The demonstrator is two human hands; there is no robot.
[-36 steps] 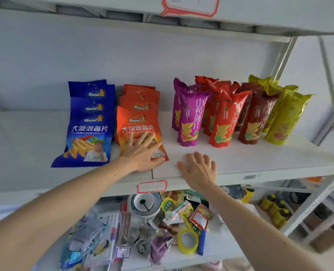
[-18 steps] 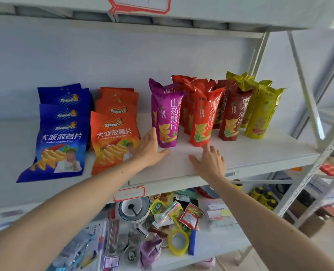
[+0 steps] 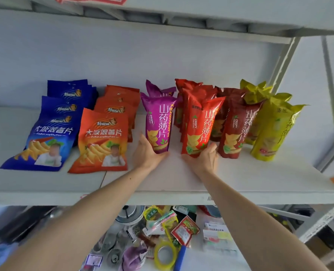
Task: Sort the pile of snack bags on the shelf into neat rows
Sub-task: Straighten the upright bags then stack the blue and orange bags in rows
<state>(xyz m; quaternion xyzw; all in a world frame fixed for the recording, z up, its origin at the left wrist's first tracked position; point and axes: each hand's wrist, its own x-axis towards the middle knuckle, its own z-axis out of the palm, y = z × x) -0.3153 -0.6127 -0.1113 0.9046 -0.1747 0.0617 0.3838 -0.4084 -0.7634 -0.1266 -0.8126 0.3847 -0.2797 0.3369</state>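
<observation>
shelf [image 3: 240,178]: white board that's carrying all the snack bags, and I'm placing everything else relative to it

left hand [image 3: 149,153]: sitting at the middle of the shelf, fingers wrapping the base of the purple bag [image 3: 158,124], thumb going up its left side

right hand [image 3: 203,160]: just beside the left one, fingers curling round the bottom of the front red bag [image 3: 200,128]

purple bag: standing upright mid-shelf, another purple one peeking out behind it

red bag: standing upright at the front of its own row, more red ones lining up behind toward the back of the shelf

dark red bags [image 3: 234,126]: standing right of the red row

yellow bags [image 3: 269,130]: standing nearest the shelf's right end

blue bags [image 3: 50,133]: lying overlapped in a row at the shelf's left end

orange bags [image 3: 103,139]: lying overlapped between the blue row and the purple bag

lower shelf [image 3: 197,259]: under the main shelf, holding a yellow tape roll [image 3: 165,255] and mixed small packets
</observation>
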